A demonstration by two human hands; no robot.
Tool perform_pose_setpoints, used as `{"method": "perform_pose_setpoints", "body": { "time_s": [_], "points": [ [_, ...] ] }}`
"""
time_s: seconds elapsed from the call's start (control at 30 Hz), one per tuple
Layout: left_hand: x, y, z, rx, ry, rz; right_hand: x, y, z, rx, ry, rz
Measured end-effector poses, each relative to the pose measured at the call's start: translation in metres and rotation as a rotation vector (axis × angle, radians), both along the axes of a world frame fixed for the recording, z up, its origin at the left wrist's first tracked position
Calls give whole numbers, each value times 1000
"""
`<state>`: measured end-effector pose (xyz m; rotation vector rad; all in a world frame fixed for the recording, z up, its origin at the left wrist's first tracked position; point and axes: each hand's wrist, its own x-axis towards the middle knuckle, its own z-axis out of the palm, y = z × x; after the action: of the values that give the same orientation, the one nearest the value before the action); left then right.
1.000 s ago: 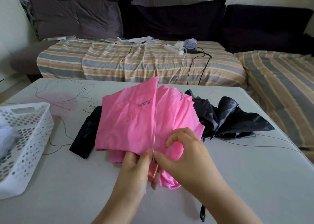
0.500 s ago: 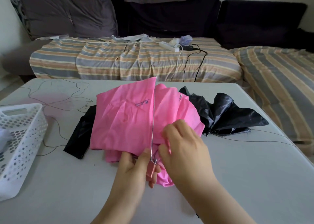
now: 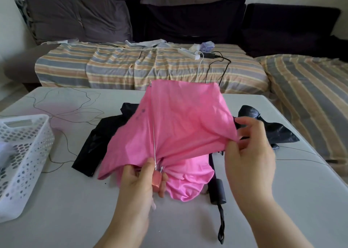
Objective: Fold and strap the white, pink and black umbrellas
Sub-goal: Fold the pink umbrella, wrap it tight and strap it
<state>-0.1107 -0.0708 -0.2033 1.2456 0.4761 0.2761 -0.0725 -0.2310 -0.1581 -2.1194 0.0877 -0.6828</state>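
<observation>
The pink umbrella (image 3: 178, 127) is held over the middle of the table, its canopy loose and partly spread. My left hand (image 3: 139, 183) grips its pink handle, with a thin metal rib rising from the fingers. My right hand (image 3: 248, 153) pinches the canopy's right edge and holds it out to the right. Under the pink cloth lies the black umbrella (image 3: 101, 135), unfolded, its black handle (image 3: 218, 193) and wrist strap pointing toward me. Something white lies blurred in the basket at the left; I cannot tell whether it is the white umbrella.
A white perforated basket (image 3: 24, 153) stands at the table's left edge. The white table (image 3: 282, 200) has a flower line drawing at the back left. Behind it is a sofa with striped covers (image 3: 150, 67), a power strip and cables.
My right hand left the handle area and moved right, drawing a pink panel out wide. The canopy has spread and lifted. The black umbrella's handle has come into sight.
</observation>
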Motion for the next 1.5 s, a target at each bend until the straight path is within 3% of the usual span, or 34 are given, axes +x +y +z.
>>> {"method": "perform_pose_setpoints", "body": {
  "time_s": [0.03,0.07,0.1,0.23,0.43,0.5,0.6,0.67,0.73,0.77,0.87,0.93,1.0,1.1,1.17,1.33,1.43,1.5],
  "points": [
    [0,2,1,-9,-5,6,1,-4,0,-205,4,-17],
    [0,3,1,-25,-17,10,2,-8,1,-275,42,-31],
    [0,3,2,-38,-29,10,3,-11,2,-214,84,-26],
    [2,4,0,-40,-51,13,-1,-12,8,635,111,222],
    [2,5,0,-1,-81,-27,10,-26,-2,1206,425,495],
    [1,4,0,33,-87,-57,10,-25,2,1202,503,494],
    [-1,1,2,82,-99,-79,13,-27,-1,942,526,278],
    [-1,-1,2,78,-102,-79,12,-28,0,741,453,192],
    [0,-1,2,56,-91,-65,9,-30,3,671,336,243],
    [1,-1,1,44,-81,-51,8,-32,8,729,287,287],
    [3,1,-1,7,-62,2,12,-49,20,1238,195,378],
    [3,5,-3,13,-69,18,18,-59,18,1458,181,371],
    [4,8,-3,26,-71,10,20,-60,9,1416,318,349],
    [2,8,2,36,-86,-32,10,-42,-1,1206,618,487],
    [1,3,3,47,-88,-40,3,-26,-2,1099,685,534],
    [3,-5,0,63,-74,-4,1,-13,-8,1049,484,283],
    [4,-7,1,44,-87,-24,-6,-14,0,1009,334,306],
    [4,-6,0,51,-85,-49,-12,-10,3,1034,336,432]
  ]
}}
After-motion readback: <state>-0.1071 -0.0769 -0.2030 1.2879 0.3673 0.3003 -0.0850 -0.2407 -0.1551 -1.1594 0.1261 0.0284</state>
